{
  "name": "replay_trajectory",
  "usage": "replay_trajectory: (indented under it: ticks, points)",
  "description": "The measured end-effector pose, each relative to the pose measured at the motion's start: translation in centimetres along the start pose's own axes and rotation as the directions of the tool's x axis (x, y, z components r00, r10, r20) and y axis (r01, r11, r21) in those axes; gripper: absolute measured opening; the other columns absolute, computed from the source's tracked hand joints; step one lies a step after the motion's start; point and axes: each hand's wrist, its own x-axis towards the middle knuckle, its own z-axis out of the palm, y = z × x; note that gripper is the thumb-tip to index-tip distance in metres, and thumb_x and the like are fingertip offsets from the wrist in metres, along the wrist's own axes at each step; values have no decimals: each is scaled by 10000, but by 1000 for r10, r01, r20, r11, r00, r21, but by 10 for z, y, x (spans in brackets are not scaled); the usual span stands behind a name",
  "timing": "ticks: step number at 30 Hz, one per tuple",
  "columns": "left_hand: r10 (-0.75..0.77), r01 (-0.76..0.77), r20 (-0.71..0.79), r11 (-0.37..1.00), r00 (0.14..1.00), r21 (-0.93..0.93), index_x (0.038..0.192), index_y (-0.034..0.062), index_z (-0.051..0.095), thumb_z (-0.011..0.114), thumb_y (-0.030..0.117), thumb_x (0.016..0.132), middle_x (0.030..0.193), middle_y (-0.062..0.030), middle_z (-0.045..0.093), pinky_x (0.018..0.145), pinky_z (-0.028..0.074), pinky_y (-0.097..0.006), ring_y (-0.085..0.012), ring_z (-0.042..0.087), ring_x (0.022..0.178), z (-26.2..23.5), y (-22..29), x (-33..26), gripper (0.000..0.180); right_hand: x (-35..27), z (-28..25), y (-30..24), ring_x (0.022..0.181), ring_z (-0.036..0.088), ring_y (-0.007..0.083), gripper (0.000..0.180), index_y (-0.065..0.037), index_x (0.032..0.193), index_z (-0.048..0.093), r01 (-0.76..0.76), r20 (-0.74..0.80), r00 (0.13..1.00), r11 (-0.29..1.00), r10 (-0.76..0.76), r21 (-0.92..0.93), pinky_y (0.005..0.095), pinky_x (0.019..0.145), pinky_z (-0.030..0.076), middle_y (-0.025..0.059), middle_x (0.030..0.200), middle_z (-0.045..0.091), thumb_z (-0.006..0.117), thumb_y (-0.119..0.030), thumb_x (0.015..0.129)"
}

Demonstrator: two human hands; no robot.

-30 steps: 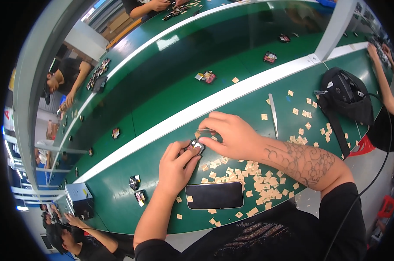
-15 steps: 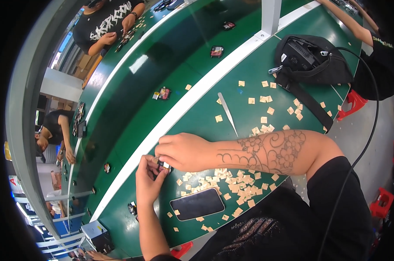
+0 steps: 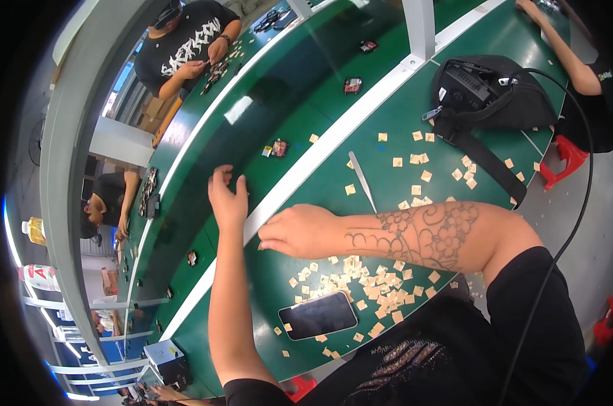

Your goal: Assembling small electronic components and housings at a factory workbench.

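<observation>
My left hand (image 3: 228, 197) reaches over the white rail (image 3: 279, 188) above the green belt (image 3: 184, 210), thumb and fingers apart. Part of the belt under it is hidden by the palm. On the near side of the rail, my right hand (image 3: 297, 231) is over the green table with its fingers curled together. Whether anything small sits in its fingertips I cannot make out. Below the right forearm lie many small beige square pieces (image 3: 381, 284) in a loose heap, beside a dark-screened phone (image 3: 318, 317). Metal tweezers (image 3: 362, 181) lie beyond that forearm.
Small red and black assemblies (image 3: 278, 148) (image 3: 352, 84) rest along the belt. A black open bag (image 3: 492, 95) with a strap and cable occupies the table's far right. A white post (image 3: 421, 30) rises from the rail. Co-workers (image 3: 188, 54) sit across the belt and at far right.
My left hand has left the small dark and red assembly and my right hand, moving forward over the belt and opening. My right hand stays near the rail. The whole view has shifted slightly.
</observation>
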Motion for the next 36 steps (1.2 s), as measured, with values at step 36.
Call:
replay_trajectory:
  ticks: [36]
  points:
    - [84, 11, 306, 955, 948, -298, 1543, 66, 535, 913, 124, 764, 1490, -166, 595, 1146, 463, -466, -389, 540, 1381, -100, 34, -148, 867, -4, 2, -12, 866, 610, 236, 316, -13, 1285, 733, -6, 91, 996, 1000, 6, -4, 342, 783, 521, 98, 1017, 577, 672, 64, 985]
